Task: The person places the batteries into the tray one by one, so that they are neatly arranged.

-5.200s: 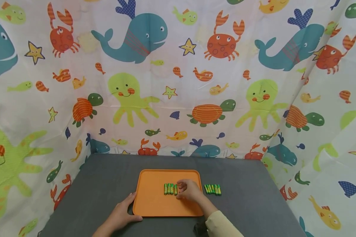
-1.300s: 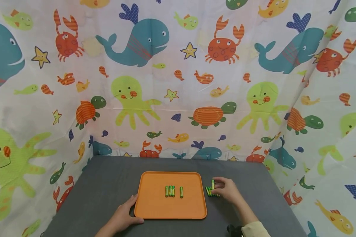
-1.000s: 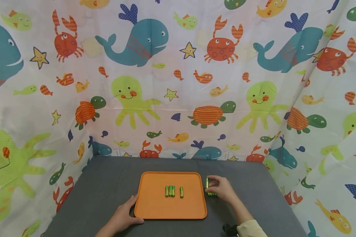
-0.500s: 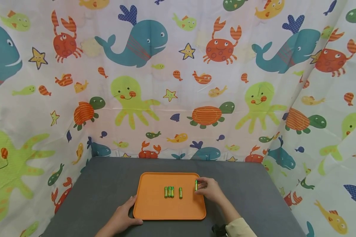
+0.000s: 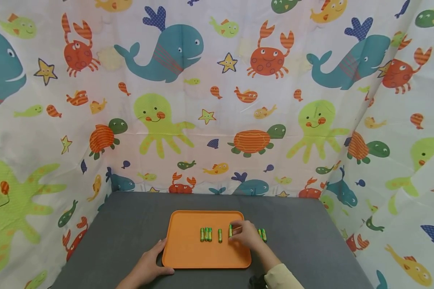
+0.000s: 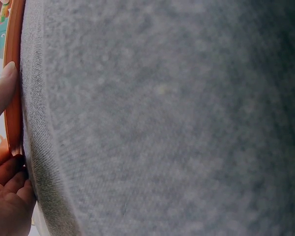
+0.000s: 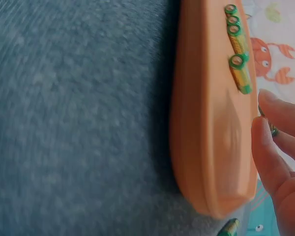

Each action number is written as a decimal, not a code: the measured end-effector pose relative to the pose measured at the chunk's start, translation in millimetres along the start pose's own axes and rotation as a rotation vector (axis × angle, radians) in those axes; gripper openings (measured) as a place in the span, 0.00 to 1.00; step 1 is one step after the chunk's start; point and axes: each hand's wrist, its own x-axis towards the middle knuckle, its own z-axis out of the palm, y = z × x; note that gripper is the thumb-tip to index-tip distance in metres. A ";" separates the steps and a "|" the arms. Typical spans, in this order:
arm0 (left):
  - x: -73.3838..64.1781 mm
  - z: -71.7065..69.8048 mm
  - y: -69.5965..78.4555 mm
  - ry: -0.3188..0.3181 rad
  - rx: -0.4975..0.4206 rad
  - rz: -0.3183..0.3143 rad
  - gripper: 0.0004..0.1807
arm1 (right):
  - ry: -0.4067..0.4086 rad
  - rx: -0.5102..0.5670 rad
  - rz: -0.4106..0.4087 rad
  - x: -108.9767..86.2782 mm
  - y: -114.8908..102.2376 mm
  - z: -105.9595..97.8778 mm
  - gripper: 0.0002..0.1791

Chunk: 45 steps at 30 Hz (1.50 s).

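Observation:
Thumb and fingers of my left hand (image 5: pixel 146 263) hold the front left corner of the orange tray (image 5: pixel 188 257). In the left wrist view, that thumb lies against the rim and the other fingers curl at the edge. My right hand (image 5: pixel 246 235) pinches a green and yellow battery (image 5: pixel 230 230), upright, over the right part of the tray. In the right wrist view the fingers hide most of it. Left of it on the tray lie a single battery (image 5: pixel 220 236) and a close row of three batteries (image 5: pixel 206 234).
More batteries (image 5: pixel 264 235) lie on the grey table (image 5: pixel 296 241) just right of the tray, partly hidden by my right hand. A sea-animal curtain (image 5: pixel 217 120) hangs behind the table and at both sides.
My right hand has picked a battery from the group right of the tray and carried it left over the tray. Earlier it set down the single battery. My left hand stays at the corner.

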 end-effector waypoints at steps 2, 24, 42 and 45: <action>-0.1 -0.3 -0.2 -0.001 0.003 -0.001 0.66 | -0.008 -0.011 0.003 2.1 0.3 3.4 0.32; 1.6 1.1 -5.1 -0.007 -0.023 -0.021 0.66 | -0.064 -0.045 0.014 12.6 -12.3 33.7 0.33; 5.5 1.6 -4.4 -0.004 -0.023 0.006 0.66 | -0.101 0.019 0.025 13.0 -12.4 28.5 0.41; 5.4 0.0 -3.9 0.000 -0.021 0.005 0.66 | -0.090 0.001 0.022 14.4 -13.0 23.0 0.40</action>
